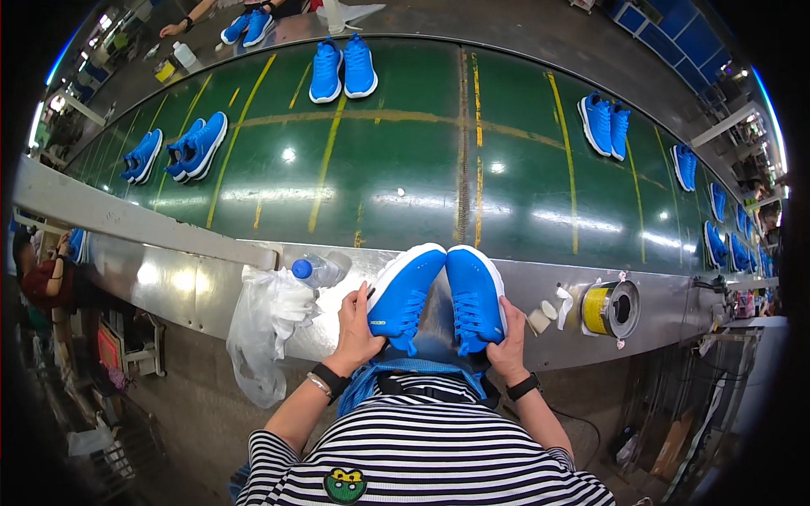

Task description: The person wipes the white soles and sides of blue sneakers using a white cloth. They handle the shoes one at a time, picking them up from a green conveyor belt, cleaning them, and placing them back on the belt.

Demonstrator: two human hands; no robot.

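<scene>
Two blue sneakers with white soles are in front of me at the metal edge of the bench, toes pointing away and almost touching. My left hand (359,329) grips the left sneaker (403,291) by its outer side near the heel. On the other side, my right hand (508,341) grips the right sneaker (475,295), also by its outer heel side. Blue laces show on both shoes. The heel ends are partly hidden against the blue cloth at my waist.
Beyond the metal ledge (557,333) runs a green conveyor belt (405,160) carrying several pairs of blue sneakers (343,72). A plastic bag (257,337) and a blue-capped bottle (325,270) are at left. A yellow-labelled can (609,309) stands at right. A person's hand (175,29) shows far left.
</scene>
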